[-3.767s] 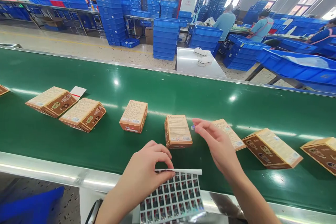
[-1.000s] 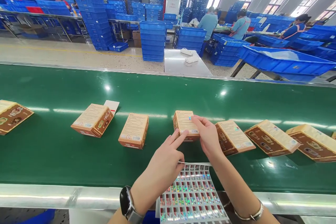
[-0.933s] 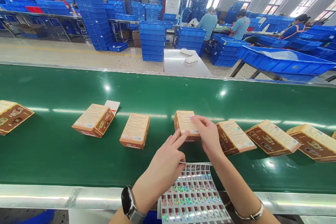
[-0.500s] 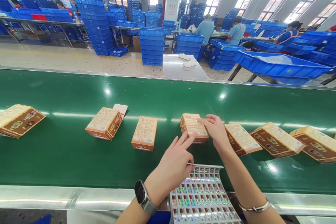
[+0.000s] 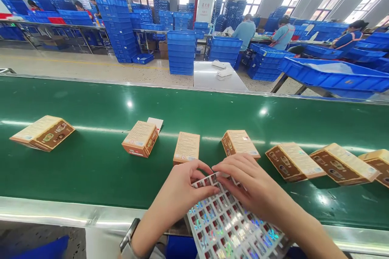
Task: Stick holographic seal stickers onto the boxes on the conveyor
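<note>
In the head view, a thin, silvery-white rectangular sheet printed with rows of small iridescent labels [image 5: 229, 224] is held up at the near side of the flat green conveyor belt [image 5: 91, 178], its lower part running out at the bottom of the picture. It should be light, flexible and rather slick, apt to buckle or crease if gripped in the middle, so the plain far edge seems the best place to take hold. The left hand [image 5: 182, 188] comes in from the lower left, wrist slightly bent, its thumb on the sheet's face and its index finger curled around the far edge, pinching it. The right hand [image 5: 255, 182] arches over the sheet from the right, palm down, fingers pressed together and their tips at that same edge beside the left fingertips; whether they pinch a label cannot be told. Just beyond the right hand lies a cream-and-brown printed cardboard box [image 5: 241, 141], partly covered by the knuckles, with a small shiny patch on its upper face.
</note>
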The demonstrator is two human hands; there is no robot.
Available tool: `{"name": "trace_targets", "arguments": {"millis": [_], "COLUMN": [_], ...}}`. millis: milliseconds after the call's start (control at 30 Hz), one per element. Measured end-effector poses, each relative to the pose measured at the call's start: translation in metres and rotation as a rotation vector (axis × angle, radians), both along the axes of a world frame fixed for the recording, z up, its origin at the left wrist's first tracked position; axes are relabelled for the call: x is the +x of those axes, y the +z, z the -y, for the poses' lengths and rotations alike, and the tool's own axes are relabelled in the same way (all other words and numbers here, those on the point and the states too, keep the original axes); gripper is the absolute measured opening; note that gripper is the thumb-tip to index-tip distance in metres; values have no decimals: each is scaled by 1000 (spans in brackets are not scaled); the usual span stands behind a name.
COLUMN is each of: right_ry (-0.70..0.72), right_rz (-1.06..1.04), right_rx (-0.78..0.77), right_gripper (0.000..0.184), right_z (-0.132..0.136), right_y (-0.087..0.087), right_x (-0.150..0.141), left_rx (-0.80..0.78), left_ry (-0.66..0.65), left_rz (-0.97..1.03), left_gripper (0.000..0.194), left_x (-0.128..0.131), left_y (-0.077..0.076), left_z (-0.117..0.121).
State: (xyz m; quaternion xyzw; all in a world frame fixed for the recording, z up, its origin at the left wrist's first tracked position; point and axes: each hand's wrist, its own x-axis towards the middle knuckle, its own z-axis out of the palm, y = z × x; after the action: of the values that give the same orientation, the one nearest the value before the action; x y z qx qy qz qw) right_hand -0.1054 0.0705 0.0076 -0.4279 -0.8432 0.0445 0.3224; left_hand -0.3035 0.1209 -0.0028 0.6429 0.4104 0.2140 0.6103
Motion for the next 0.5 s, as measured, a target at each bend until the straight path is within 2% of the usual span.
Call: {"name": "trace_targets", "arguments": {"millis": [133, 300, 400, 500], "right_ry": [10, 19, 15, -174], "right_rz": [125, 250, 88, -326], "right_rx": [102, 256, 207, -85], "right_gripper": [17, 20, 17, 7], "right_z": [-2, 4, 5, -7], "right_y": [-8, -16, -21, -30], "right_x": [-8, -11, -12, -4], "left_rx": [3, 22, -12, -3], "left_ry": [10, 38, 36, -35], "left_rz": [-17, -81, -105, -197], "left_gripper": [18, 16, 17, 14], "left_x": [-8, -10, -13, -19], "left_y": [2, -6, -10, -10], "left_z": [4, 3, -2, -3]}}
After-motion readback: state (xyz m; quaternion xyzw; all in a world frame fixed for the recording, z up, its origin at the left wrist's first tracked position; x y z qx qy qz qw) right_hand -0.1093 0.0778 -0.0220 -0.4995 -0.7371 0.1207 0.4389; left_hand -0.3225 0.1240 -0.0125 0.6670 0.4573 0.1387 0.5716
